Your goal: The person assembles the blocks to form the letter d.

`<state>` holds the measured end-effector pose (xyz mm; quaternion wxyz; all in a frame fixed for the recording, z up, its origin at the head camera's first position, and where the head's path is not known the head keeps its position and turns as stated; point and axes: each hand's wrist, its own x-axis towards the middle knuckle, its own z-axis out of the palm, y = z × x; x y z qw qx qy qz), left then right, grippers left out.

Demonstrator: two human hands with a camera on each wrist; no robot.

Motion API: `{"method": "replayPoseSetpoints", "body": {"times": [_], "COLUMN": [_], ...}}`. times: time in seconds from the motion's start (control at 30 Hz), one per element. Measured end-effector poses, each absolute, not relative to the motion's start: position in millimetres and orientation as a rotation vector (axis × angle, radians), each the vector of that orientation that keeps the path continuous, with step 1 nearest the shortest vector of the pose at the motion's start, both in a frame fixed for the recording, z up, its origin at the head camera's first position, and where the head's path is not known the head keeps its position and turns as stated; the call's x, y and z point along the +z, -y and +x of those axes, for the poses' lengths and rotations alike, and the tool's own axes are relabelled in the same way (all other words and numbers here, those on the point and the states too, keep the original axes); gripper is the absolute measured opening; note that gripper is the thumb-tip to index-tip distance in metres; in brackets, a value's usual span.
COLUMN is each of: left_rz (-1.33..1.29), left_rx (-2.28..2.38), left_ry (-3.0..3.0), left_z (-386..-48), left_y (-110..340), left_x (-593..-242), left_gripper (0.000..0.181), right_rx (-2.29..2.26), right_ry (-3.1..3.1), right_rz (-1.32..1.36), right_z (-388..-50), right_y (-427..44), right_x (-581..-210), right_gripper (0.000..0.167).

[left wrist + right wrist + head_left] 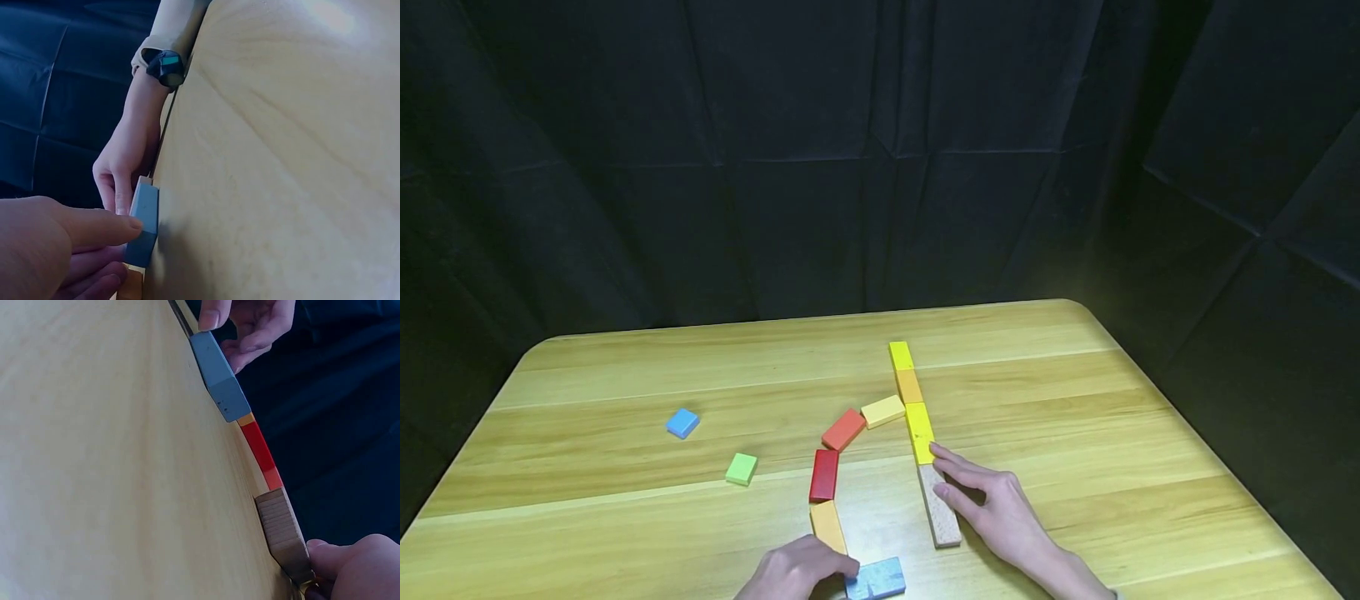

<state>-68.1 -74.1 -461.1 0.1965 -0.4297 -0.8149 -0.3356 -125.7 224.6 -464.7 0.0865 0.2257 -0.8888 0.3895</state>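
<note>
My left hand (793,569) is at the front of the table, its thumb and fingers pinching the left end of a blue block (882,577). In the left wrist view, the thumb rests against the face of that blue block (145,215). My right hand (1000,508) lies over a straight row, fingers fairly straight. Its fingertips touch a yellow block (920,429) and a speckled wooden block (938,508). An orange block (827,525), a dark red block (823,475), a lighter red block (844,429) and a pale yellow block (883,411) form a curve between the hands.
Farther along the row lie an orange block (909,386) and a yellow block (901,356). A small green block (742,469) and a small blue block (682,423) lie apart on the left. Dark curtains (820,167) surround the wooden table (1112,433).
</note>
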Motion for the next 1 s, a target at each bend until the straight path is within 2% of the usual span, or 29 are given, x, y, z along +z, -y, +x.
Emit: {"method": "replayPoseSetpoints", "body": {"times": [0.57, 1.0], "left_rz": [-1.073, -1.087], "left_rx": [-1.050, -1.082], "left_ry": [2.369, 2.358], "left_z": [-66.4, -67.7], "left_y": [73.2, 74.3], "left_x": [-462.0, -461.8], "left_gripper": [0.022, 0.025], "right_rx": [1.122, 1.123], "right_ry": [2.641, 2.650], "right_rz": [0.678, 0.669], "right_z": [-125.9, -125.7], "right_y": [-224.8, -224.7], "right_x": [-464.8, -464.6], "right_gripper": [0.035, 0.035]}}
